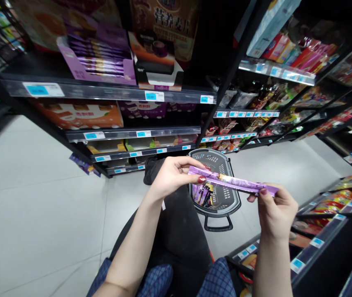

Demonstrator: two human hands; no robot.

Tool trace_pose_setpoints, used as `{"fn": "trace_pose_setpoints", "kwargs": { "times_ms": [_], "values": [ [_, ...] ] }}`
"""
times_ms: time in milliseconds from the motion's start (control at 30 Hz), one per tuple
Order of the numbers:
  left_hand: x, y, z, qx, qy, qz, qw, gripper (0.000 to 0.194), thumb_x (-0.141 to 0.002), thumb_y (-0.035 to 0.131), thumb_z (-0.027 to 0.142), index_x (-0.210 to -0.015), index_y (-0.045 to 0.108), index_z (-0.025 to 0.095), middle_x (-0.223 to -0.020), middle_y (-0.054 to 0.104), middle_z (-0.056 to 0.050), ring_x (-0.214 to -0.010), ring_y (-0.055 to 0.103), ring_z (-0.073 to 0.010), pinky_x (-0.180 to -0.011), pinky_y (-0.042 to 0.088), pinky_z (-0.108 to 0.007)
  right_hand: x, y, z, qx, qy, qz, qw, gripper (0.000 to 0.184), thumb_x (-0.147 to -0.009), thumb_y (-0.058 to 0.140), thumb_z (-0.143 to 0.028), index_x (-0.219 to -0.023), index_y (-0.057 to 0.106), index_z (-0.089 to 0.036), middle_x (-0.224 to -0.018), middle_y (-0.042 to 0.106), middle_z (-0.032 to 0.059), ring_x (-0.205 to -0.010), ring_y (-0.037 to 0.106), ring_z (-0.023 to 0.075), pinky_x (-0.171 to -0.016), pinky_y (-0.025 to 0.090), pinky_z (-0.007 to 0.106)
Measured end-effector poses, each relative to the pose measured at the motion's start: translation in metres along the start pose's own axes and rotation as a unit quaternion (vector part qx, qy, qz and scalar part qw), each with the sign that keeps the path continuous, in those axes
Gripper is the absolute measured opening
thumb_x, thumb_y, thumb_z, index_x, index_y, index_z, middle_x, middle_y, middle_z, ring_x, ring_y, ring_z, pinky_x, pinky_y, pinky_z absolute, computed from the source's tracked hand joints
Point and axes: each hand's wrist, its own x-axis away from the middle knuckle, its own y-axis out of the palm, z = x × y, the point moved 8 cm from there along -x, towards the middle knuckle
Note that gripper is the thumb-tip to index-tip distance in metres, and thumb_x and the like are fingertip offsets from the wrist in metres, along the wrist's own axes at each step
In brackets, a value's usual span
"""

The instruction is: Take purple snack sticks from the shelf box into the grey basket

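A long, thin purple stick packet (pixel 233 181) is stretched between my two hands, above my knee and the basket. My left hand (pixel 176 173) pinches its left end between thumb and fingers. At the packet's right end, my right hand (pixel 273 206) grips with thumb on top and fingers curled behind. Below it on the floor stands a grey shopping basket (pixel 236 196) with a black handle. Several purple and dark stick packets (pixel 202 194) lie inside the basket at its left side, partly covered by my left hand and the held packet.
A purple display box (pixel 102 76) of similar sticks stands on the upper shelf (pixel 102 93), beside a black and orange box (pixel 156 62). Orange cartons (pixel 81 113) sit one level lower. More shelves (pixel 318 231) with snack bags border the aisle on the right. Pale floor tiles (pixel 46 206) extend left.
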Motion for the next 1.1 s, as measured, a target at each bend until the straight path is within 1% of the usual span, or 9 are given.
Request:
{"fn": "trace_pose_setpoints", "kwargs": {
  "times_ms": [167,367,433,533,633,733,900,1100],
  "values": [
    [0.0,0.001,0.0,0.01,-0.002,-0.006,1.0,0.02,-0.061,0.075,0.008,-0.081,0.073,0.014,-0.081,0.074,-0.003,-0.068,0.069,-0.0126,-0.064,0.057,-0.018,0.0,-0.002,0.005,0.006,0.01,0.001,1.0,0.013,-0.072,0.072,-0.025,-0.079,0.064,-0.017,-0.058,0.062,-0.0014,-0.048,0.061,0.0137,-0.047,0.049,0.026],
    [0.0,-0.002,-0.001,-0.003,-0.008,-0.002,1.0,0.021,-0.06,0.077,0.011,-0.081,0.073,0.014,-0.081,0.074,-0.004,-0.067,0.069,-0.0131,-0.063,0.057,-0.018,0.001,-0.003,0.007,0.006,0.011,-0.006,1.0,0.013,-0.072,0.071,-0.024,-0.08,0.064,-0.017,-0.059,0.063,-0.0011,-0.049,0.062,0.0143,-0.048,0.049,0.027],
    [0.0,-0.003,-0.002,-0.009,-0.014,0.0,1.0,0.022,-0.06,0.077,0.013,-0.082,0.073,0.014,-0.082,0.074,-0.004,-0.067,0.069,-0.0137,-0.063,0.058,-0.02,0.001,-0.002,0.007,0.015,0.012,-0.016,1.0,0.013,-0.074,0.07,-0.025,-0.081,0.064,-0.017,-0.058,0.063,-0.0013,-0.05,0.062,0.0147,-0.049,0.049,0.027],
    [-0.001,-0.007,-0.003,-0.02,-0.026,0.005,0.999,0.025,-0.059,0.078,0.015,-0.083,0.072,0.013,-0.082,0.073,-0.005,-0.066,0.069,-0.0144,-0.063,0.058,-0.021,0.003,0.0,0.008,0.024,0.022,-0.049,0.998,0.012,-0.079,0.065,-0.028,-0.085,0.065,-0.018,-0.058,0.064,-0.0006,-0.055,0.063,0.0157,-0.054,0.049,0.029],
    [-0.001,-0.013,-0.006,-0.025,-0.043,0.015,0.999,0.026,-0.059,0.078,0.017,-0.084,0.071,0.012,-0.081,0.073,-0.006,-0.068,0.069,-0.0158,-0.063,0.059,-0.023,0.006,0.004,0.011,0.022,0.041,-0.084,0.995,0.015,-0.084,0.059,-0.029,-0.091,0.066,-0.018,-0.061,0.066,0.0011,-0.063,0.065,0.018,-0.058,0.05,0.031],
    [-0.002,-0.017,-0.009,-0.025,-0.059,0.021,0.998,0.027,-0.06,0.077,0.019,-0.085,0.07,0.01,-0.083,0.072,-0.007,-0.07,0.069,-0.0173,-0.063,0.06,-0.025,0.008,0.007,0.013,0.015,0.056,-0.104,0.993,0.017,-0.085,0.057,-0.029,-0.095,0.066,-0.018,-0.064,0.068,0.0022,-0.069,0.066,0.0195,-0.06,0.051,0.032],
    [-0.006,-0.02,-0.015,-0.019,-0.08,0.016,0.997,0.031,-0.06,0.077,0.021,-0.088,0.069,0.009,-0.075,0.071,-0.005,-0.066,0.069,-0.016,-0.06,0.06,-0.024,0.005,0.013,0.018,0.006,0.093,-0.117,0.989,0.018,-0.085,0.057,-0.031,-0.094,0.066,-0.018,-0.064,0.069,0.0023,-0.066,0.066,0.0186,-0.062,0.052,0.032],
    [-0.008,-0.02,-0.021,-0.011,-0.103,0.019,0.994,0.032,-0.062,0.075,0.019,-0.092,0.067,0.009,-0.079,0.071,-0.007,-0.07,0.068,-0.0167,-0.057,0.06,-0.022,0.003,0.019,0.026,-0.041,0.161,-0.108,0.98,0.022,-0.081,0.061,-0.033,-0.093,0.068,-0.017,-0.059,0.067,0.0022,-0.059,0.066,0.0193,-0.057,0.055,0.033]
  ]
}}
